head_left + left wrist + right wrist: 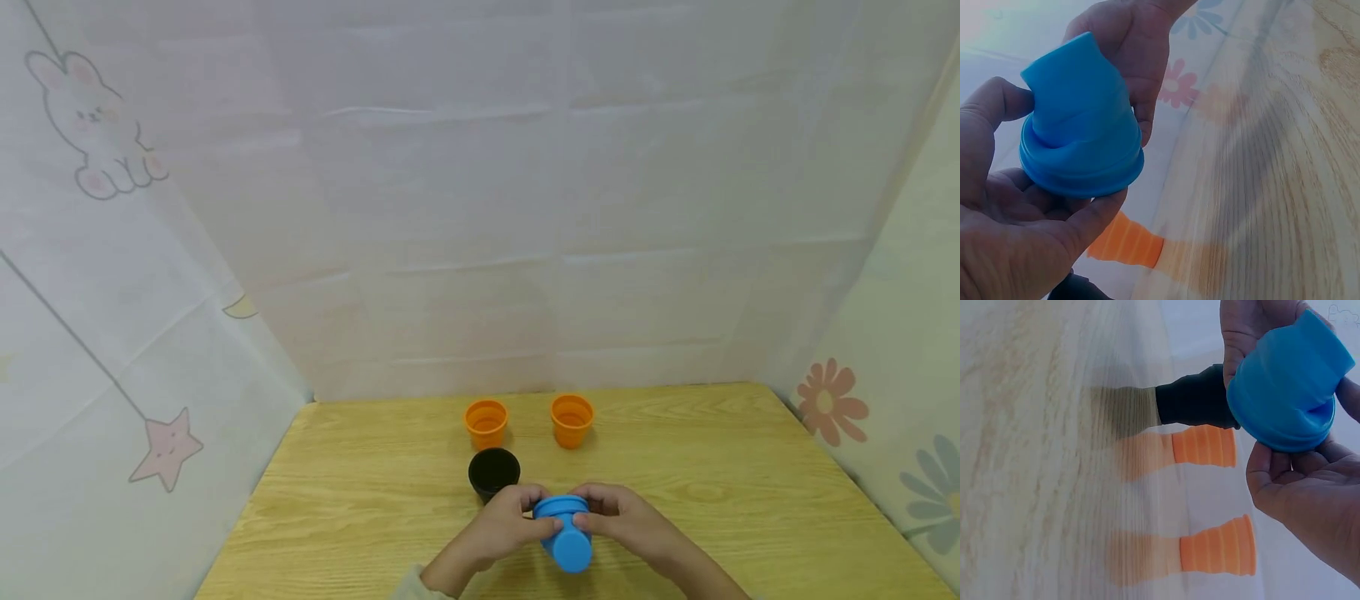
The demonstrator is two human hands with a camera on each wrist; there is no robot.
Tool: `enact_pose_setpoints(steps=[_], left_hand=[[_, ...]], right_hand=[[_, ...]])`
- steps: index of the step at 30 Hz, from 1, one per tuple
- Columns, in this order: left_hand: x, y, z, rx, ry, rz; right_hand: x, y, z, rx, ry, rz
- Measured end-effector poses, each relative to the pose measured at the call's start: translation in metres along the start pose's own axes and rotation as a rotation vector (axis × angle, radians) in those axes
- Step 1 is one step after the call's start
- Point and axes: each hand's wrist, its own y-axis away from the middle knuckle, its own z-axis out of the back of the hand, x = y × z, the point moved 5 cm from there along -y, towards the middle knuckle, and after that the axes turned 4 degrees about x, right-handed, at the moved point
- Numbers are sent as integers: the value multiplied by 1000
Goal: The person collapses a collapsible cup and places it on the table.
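Note:
Between both hands is a blue collapsible cup (572, 546), held above the front of the table with its base toward the camera. In the wrist views the cup's (1079, 119) wall is partly folded in and skewed near the rim. My left hand (506, 527) grips one side, thumb on the wall and fingers at the rim. On the opposite side my right hand (626, 523) pinches it likewise, its thumb on the wall. A black cup (492, 473) stands upright just behind the left hand, its lower part hidden in the head view.
Two orange collapsible cups, one on the left (486, 423) and one on the right (572, 421), stand upright near the back of the wooden table (360, 483). A pale wall sheet (480, 208) rises behind the table, with printed sheets on either side.

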Motion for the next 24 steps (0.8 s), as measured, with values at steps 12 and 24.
enact_pose_setpoints(steps=[12, 24], left_hand=[[-1, 0, 6, -87, -119, -62], [2, -2, 2, 14, 4, -18]], right_hand=[[1, -2, 5, -86, 210, 72], [9, -2, 2, -265, 526, 289]])
